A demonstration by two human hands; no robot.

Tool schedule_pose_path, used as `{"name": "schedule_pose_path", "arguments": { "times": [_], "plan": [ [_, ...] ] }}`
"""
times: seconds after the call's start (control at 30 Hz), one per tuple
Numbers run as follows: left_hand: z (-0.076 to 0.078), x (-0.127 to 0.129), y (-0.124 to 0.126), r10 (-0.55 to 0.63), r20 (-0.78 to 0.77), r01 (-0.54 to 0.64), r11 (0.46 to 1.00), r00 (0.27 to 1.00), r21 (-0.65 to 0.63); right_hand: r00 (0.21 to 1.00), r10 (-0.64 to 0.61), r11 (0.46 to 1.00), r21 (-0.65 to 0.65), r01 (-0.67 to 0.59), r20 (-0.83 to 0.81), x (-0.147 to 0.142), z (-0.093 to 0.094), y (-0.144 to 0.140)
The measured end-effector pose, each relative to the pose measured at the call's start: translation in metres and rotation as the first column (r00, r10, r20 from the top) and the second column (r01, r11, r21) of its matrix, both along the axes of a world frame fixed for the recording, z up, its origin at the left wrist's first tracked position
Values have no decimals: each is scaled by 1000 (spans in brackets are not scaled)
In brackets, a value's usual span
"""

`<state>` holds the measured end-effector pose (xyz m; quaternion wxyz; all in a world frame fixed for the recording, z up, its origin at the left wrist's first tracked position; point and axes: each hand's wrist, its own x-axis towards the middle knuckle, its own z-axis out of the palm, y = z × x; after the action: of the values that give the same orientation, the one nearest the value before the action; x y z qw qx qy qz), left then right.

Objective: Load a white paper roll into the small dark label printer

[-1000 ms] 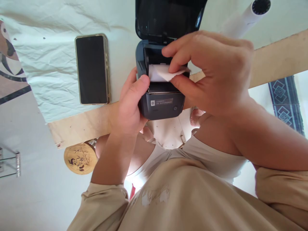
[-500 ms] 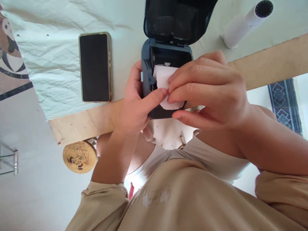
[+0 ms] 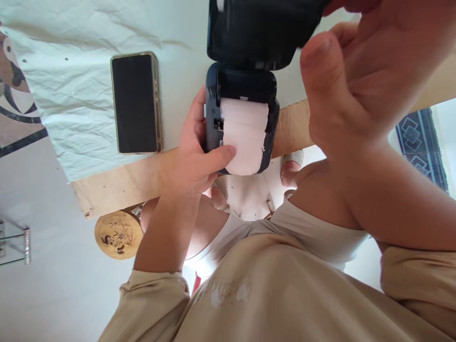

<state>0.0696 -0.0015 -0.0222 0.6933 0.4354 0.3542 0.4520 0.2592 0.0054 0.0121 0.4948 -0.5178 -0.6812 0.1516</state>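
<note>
Left hand (image 3: 194,161) keeps its grip around the side of the small dark printer (image 3: 242,123) at the desk (image 3: 121,183) edge, thumb pinning the white paper strip (image 3: 245,135) flat over the front. Half a second ago the right hand (image 3: 356,80) pinched that paper; now it has let go and risen to the open lid (image 3: 260,33), fingers spread against it, so the paper looks laid in place. Phone (image 3: 135,102) lies unmoved beside it

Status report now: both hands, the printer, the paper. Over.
Left hand grips printer, thumb pinning paper over the front. Right hand on raised lid. Phone lies apart, left of printer. Over.
</note>
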Motion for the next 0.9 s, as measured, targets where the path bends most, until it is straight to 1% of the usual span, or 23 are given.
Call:
{"name": "schedule_pose_path", "arguments": {
  "times": [0.03,0.07,0.1,0.2,0.27,0.37,0.43,0.6,0.77,0.83,0.9],
  "plan": [
    [-2,-1,1,-6,0,6,1000,1000,11,1000,4,998,62,-4,-2,-1,0,0],
    [-5,-1,1,-6,-1,6,1000,1000,23,999,37,995,92,-38,3,-1,0,0],
    [-7,-2,2,0,-3,0,999,1000,33,996,90,992,89,-91,17,-1,0,0],
    [-13,-5,2,17,-19,-16,999,1000,38,970,238,971,28,-239,46,-1,-5,-2],
    [-16,-6,1,50,-34,-49,998,998,31,962,270,962,35,-272,53,0,-10,-2],
    [-17,-6,0,83,-21,-82,996,996,42,963,263,963,44,-265,59,2,-15,-1],
    [-16,-4,0,73,-10,-73,996,997,43,961,269,962,41,-272,67,3,-17,0],
    [-10,-2,0,60,-1,-60,998,998,34,940,328,940,70,-334,90,2,-19,1],
    [-8,2,0,-16,92,13,999,996,33,939,332,940,58,-338,91,0,-19,-2],
    [-9,4,1,-31,156,20,998,987,66,951,307,951,25,-308,46,-1,-17,-4],
    [-10,7,2,4,230,-29,994,973,106,950,312,946,-85,-313,-27,-4,-16,-6]
  ]
}}
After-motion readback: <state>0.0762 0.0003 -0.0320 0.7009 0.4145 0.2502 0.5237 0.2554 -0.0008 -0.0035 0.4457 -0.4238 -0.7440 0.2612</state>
